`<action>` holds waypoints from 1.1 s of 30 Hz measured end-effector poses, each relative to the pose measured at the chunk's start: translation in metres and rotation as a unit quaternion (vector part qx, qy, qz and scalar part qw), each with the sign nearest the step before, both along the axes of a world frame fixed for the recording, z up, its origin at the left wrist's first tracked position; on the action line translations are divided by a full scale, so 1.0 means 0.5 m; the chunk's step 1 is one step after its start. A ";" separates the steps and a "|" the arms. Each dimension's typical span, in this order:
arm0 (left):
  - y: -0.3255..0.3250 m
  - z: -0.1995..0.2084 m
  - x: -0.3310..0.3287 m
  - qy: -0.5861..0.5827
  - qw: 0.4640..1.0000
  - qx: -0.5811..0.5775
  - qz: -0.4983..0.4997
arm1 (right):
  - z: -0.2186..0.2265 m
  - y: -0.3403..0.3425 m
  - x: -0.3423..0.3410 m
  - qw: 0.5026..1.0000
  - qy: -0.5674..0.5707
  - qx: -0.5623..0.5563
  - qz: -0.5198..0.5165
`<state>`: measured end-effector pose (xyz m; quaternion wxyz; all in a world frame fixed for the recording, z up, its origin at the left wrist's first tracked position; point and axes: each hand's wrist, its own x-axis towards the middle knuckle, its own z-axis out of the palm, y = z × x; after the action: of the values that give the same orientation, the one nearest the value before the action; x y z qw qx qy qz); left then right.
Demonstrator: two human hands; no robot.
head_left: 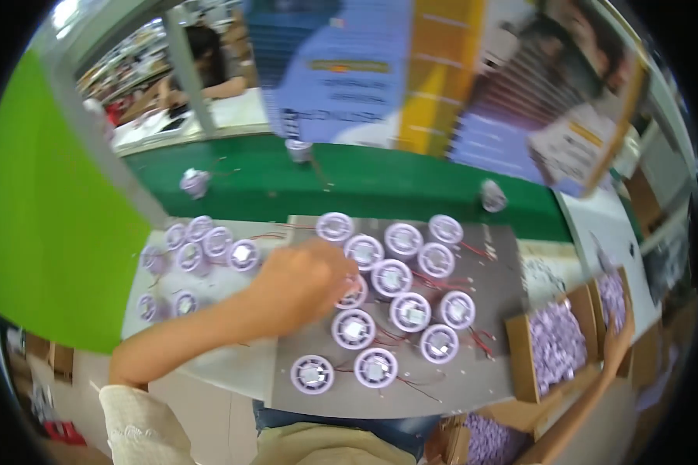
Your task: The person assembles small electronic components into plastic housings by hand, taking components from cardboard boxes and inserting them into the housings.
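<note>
Over the grey board, my left hand (306,280) has its fingers curled together at the near-left side of a lilac round housing (352,293), which it partly covers. Whatever sits between those fingertips is hidden. Several more lilac round housings (392,277) stand upright around it, with thin red and dark wires trailing from some and pale squares in the centres of some. Far to the right, my right hand (617,339) is at a small cardboard box (599,310) of small lilac pieces (612,297). Its fingers are too blurred and hidden to read.
A larger cardboard box (522,360) of lilac pieces stands right of the grey board (473,387); another lies below. More lilac housings (217,242) stand on the left white surface. Behind runs a green ledge (395,182) under hanging printed sheets (341,74). Beyond, a person (205,70) sits.
</note>
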<state>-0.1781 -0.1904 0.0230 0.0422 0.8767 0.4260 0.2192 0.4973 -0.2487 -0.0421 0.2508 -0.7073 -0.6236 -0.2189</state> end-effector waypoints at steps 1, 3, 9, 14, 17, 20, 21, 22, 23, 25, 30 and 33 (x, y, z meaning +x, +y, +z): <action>0.022 -0.003 -0.029 -0.001 0.999 0.021 0.045 | -0.027 -0.007 0.000 1.000 -0.011 0.014 -0.017; 0.079 -0.005 -0.113 0.019 0.989 0.066 0.127 | -0.061 -0.031 -0.059 0.997 0.074 0.011 -0.033; 0.224 0.012 -0.442 0.136 0.912 -0.039 0.386 | -0.041 -0.091 -0.220 0.999 0.042 -0.005 -0.001; 0.349 -0.017 -0.513 0.257 0.893 -0.073 0.363 | 0.069 -0.130 -0.443 0.992 0.045 0.046 0.112; 0.415 -0.060 -0.533 0.242 0.927 -0.041 0.285 | 0.093 -0.159 -0.538 0.988 0.031 -0.081 0.127; 0.463 -0.088 -0.478 0.211 0.954 0.004 0.215 | 0.079 -0.153 -0.627 0.976 0.020 -0.090 0.199; 0.474 -0.097 -0.456 0.228 0.949 0.002 0.219 | 0.064 -0.154 -0.639 0.977 0.017 -0.094 0.191; 0.484 -0.106 -0.433 0.225 0.951 0.001 0.211 | 0.047 -0.156 -0.649 0.975 0.033 -0.067 0.211; 0.495 -0.114 -0.415 0.245 0.943 0.006 0.225 | 0.034 -0.155 -0.654 0.971 0.049 -0.039 0.232; 0.521 -0.129 -0.408 0.264 0.935 0.012 0.237 | 0.025 -0.152 -0.650 0.974 0.036 -0.037 0.218; 0.594 -0.186 -0.423 0.173 0.976 -0.096 0.086 | 0.022 -0.153 -0.647 0.979 0.049 -0.064 0.189; 0.649 -0.260 -0.454 0.289 0.948 -0.071 0.110 | 0.033 -0.139 -0.651 0.975 0.053 -0.088 0.199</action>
<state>-0.4052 0.1339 -0.1070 -0.0449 0.8452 0.5278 -0.0710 0.1719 -0.3183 -0.0253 0.2588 -0.5990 -0.7544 -0.0716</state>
